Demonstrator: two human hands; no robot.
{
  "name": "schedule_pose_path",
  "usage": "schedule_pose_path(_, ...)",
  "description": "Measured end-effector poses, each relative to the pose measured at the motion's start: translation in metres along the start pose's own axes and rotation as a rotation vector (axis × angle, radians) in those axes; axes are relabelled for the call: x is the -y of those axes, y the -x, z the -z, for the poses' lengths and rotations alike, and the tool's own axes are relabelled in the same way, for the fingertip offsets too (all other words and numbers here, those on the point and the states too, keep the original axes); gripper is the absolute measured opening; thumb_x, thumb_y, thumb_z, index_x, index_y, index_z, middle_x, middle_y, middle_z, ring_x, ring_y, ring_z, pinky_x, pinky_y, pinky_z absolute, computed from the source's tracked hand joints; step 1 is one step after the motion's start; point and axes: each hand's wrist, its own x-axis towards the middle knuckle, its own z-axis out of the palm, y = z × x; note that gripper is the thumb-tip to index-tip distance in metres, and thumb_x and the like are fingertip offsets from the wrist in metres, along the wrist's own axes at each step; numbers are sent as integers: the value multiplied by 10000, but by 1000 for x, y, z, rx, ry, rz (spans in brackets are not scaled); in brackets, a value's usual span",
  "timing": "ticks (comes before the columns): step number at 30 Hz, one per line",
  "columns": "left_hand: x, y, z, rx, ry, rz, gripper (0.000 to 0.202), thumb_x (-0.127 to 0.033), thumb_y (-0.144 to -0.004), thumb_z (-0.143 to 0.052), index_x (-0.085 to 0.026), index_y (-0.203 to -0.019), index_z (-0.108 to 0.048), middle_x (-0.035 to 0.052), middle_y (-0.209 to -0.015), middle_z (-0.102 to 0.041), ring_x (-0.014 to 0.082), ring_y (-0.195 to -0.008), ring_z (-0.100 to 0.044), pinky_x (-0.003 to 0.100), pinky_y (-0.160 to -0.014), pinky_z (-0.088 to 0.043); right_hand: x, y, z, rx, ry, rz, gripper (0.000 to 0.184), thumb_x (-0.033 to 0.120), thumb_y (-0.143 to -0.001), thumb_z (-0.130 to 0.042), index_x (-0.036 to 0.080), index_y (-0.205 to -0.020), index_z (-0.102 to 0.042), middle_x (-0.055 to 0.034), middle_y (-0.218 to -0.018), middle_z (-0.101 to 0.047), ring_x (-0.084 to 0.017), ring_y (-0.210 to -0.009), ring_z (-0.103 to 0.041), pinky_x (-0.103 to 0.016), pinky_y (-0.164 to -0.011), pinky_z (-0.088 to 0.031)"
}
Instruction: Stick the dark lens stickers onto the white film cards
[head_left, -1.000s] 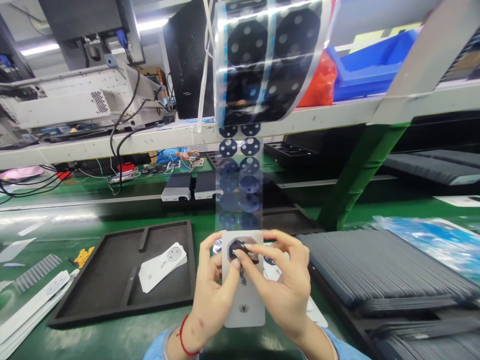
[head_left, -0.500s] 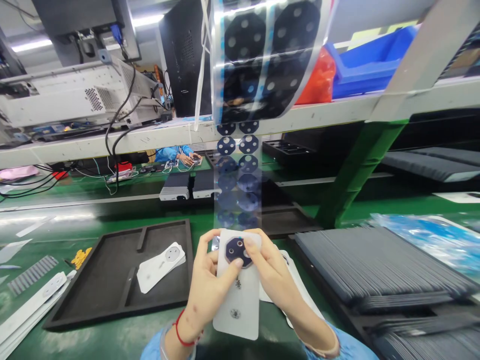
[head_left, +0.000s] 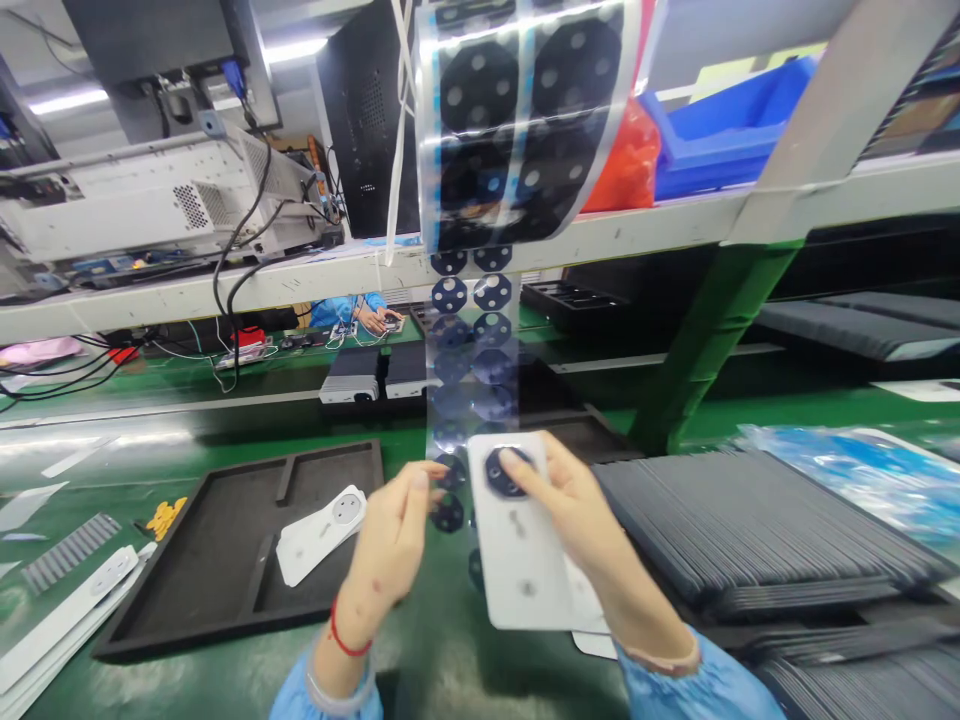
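Observation:
My right hand (head_left: 581, 500) grips a white rectangular panel (head_left: 525, 560), its thumb on the dark octagonal sticker (head_left: 504, 472) near the panel's top. Small dark marks show lower on the panel. My left hand (head_left: 390, 530) is off the panel, fingers partly bent and apart, with nothing visible in them. Its fingertips are close to the left edge of a clear strip (head_left: 472, 385) carrying dark octagonal stickers; whether they touch it I cannot tell. The strip hangs from a large roll (head_left: 517, 120) above. More white pieces (head_left: 592, 645) lie partly hidden below my right hand.
To the left, a black tray (head_left: 202, 560) holds white panels (head_left: 322, 535). White panels (head_left: 75, 620) are stacked at the far left. Rows of grey plates (head_left: 750, 520) fill the right. A shelf edge (head_left: 315, 280) crosses overhead. Across the bench, a co-worker's hands (head_left: 375, 318) are at work.
My left hand has let go of the white panel and moved left and down. My right hand has carried the panel to the right and slightly up.

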Motion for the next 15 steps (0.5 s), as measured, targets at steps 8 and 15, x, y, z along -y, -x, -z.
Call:
schedule_pose_path(8,75,-48,61,144,-960,608,952,-225,-629,-911,-55,-1446,-455,303,-1481,-517,464,-1395,-483,594,-1125,-369,-24,-55,101,-29,779,-213,283,446,-749,-748,195,-698,-625,-80,-778,-742,-284,-783,-706,-319,-633,-526)
schedule_pose_path(15,106,-59,64,241,-1026,742,367,-352,-962,-675,-180,-1283,-624,104,-1360,-618,282,-1213,-620,515,-1020,-523,-65,-77,87,12,1034,-400,245,330,-904,-740,166,-748,-645,-2,-760,-693,-158,-704,-660,-313,-708,-540)
